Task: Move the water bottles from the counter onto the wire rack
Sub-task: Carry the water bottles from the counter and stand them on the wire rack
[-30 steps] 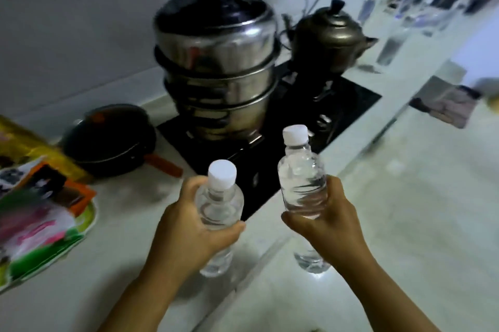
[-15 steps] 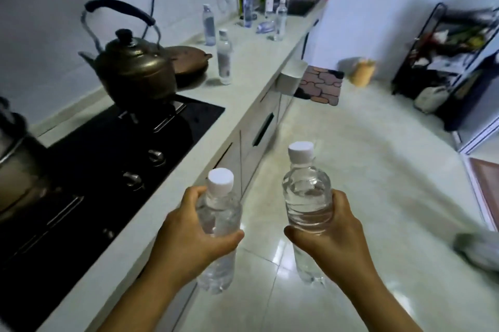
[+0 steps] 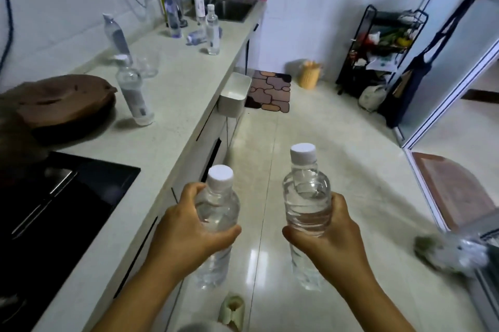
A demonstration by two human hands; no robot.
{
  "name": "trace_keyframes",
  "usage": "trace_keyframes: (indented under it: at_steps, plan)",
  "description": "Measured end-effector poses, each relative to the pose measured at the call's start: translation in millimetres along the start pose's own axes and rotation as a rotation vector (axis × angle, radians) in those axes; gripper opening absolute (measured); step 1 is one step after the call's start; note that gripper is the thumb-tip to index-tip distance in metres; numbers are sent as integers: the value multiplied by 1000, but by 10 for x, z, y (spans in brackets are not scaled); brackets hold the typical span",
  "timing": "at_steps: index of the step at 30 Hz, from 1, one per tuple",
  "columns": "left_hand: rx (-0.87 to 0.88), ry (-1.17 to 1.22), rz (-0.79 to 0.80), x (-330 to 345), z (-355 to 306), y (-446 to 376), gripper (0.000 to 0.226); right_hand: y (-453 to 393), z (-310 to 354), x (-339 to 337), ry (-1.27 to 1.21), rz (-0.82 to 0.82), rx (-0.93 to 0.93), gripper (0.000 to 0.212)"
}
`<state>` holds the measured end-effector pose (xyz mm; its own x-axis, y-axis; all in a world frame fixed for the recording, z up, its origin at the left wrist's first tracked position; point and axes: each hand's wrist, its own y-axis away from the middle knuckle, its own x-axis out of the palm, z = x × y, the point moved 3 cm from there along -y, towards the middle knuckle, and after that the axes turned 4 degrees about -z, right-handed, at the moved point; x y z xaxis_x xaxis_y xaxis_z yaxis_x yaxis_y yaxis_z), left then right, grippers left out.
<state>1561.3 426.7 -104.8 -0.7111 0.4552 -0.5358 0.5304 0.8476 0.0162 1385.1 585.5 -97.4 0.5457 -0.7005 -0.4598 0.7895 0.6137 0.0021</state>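
My left hand (image 3: pixel 186 234) grips a clear water bottle (image 3: pixel 218 204) with a white cap, held upright over the floor beside the counter edge. A second clear, white-capped water bottle (image 3: pixel 306 196) stands upright in my right hand (image 3: pixel 326 240), slightly higher. Several more water bottles remain on the pale counter (image 3: pixel 172 105): one near bottle (image 3: pixel 132 88), one by the wall (image 3: pixel 114 34), and a group near the sink (image 3: pixel 210 29). The black wire rack (image 3: pixel 380 42), loaded with items, stands against the far wall at the right.
A black stove top (image 3: pixel 54 202) and a brown lidded pan (image 3: pixel 62 105) sit at the left. A white bin (image 3: pixel 233 94) hangs off the counter edge. A patterned mat (image 3: pixel 270 91), a yellow basket (image 3: pixel 309 78) and a dark hanging bag (image 3: pixel 410 83) lie toward the rack.
The view has swung right, away from the steamer pot and kettle, down the kitchen toward the rack. Both hands have kept hold of their bottles, now over the floor.
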Motion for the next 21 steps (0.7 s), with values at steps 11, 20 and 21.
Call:
trace_keyframes:
  at_steps: [11, 20, 21]
  plan:
    - [126, 7, 189, 808, -726, -2468, 71, -2036, -44, -228, 58, -213, 143, 62]
    - [200, 3, 271, 2063, -1370, -4279, 74, -4059, -542, -698, -1, -333, 189, 63]
    - [203, 3, 267, 2206, -1506, -4527, 74, -4359, -575, -798, -16, -338, 182, 62]
